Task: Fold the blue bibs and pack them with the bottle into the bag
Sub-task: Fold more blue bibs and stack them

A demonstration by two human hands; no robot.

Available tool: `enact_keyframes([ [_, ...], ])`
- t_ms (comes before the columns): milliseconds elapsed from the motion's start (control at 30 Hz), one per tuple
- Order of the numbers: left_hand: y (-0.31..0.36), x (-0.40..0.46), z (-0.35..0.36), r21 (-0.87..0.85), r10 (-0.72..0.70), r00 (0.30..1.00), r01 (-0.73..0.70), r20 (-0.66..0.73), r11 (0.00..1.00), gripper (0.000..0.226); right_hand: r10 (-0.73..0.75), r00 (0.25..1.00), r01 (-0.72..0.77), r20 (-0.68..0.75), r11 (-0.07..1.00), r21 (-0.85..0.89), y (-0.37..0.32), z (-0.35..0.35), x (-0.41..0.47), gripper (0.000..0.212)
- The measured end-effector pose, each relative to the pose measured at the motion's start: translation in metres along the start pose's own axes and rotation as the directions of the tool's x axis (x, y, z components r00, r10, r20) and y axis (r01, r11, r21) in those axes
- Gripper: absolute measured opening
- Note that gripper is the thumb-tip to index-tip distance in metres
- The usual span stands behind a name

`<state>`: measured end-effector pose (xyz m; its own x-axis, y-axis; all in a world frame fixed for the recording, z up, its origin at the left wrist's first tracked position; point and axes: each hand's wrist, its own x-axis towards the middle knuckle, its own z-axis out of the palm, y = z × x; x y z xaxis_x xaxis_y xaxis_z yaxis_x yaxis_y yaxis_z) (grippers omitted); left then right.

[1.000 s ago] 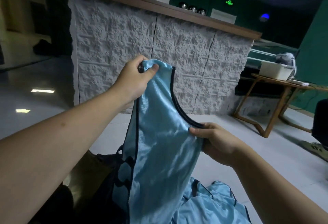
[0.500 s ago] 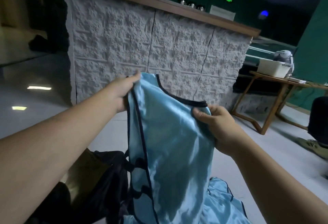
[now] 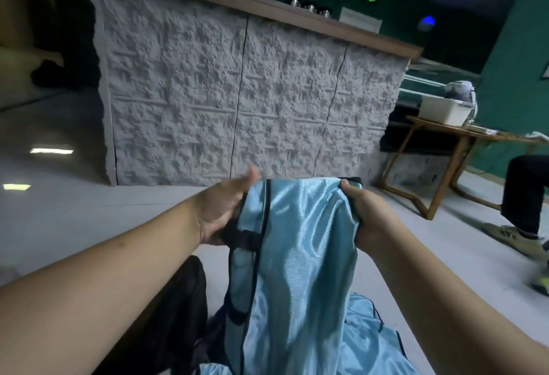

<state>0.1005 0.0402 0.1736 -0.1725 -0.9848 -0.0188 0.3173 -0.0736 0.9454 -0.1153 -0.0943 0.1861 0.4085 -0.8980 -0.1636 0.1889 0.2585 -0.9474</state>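
Since 0.5 s ago both hands have dropped lower, drawing the blue bib [image 3: 297, 256] flatter. The left hand [image 3: 221, 211] holds its left edge with fingers nearly straight; the right hand [image 3: 367, 214] grips its top right corner.

One head-worn wide-angle view looks forward and down along both forearms, close to the hands [image 3: 225, 208], toward a stone-faced counter [image 3: 237, 98] nearby; the frame's edges seem somewhat blurred.
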Motion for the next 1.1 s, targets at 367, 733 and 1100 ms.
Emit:
enact_keyframes([
  [367,0.027,0.008,0.018,0.053,0.050,0.902,-0.030,-0.429,0.998,0.024,0.014,0.855,0.071,0.519,0.987,-0.143,0.022,-0.010,-0.016,0.044],
  [733,0.036,0.007,-0.009,0.095,-0.258,0.808,0.359,-0.530,0.928,0.025,-0.147,0.982,0.173,0.122,0.955,-0.241,0.004,0.024,-0.029,0.005],
  [1100,0.023,0.002,0.007,-0.040,0.071,0.951,-0.088,-0.302,0.995,0.121,-0.139,0.987,0.138,0.085,0.990,0.016,-0.011,0.018,-0.026,0.022],
])
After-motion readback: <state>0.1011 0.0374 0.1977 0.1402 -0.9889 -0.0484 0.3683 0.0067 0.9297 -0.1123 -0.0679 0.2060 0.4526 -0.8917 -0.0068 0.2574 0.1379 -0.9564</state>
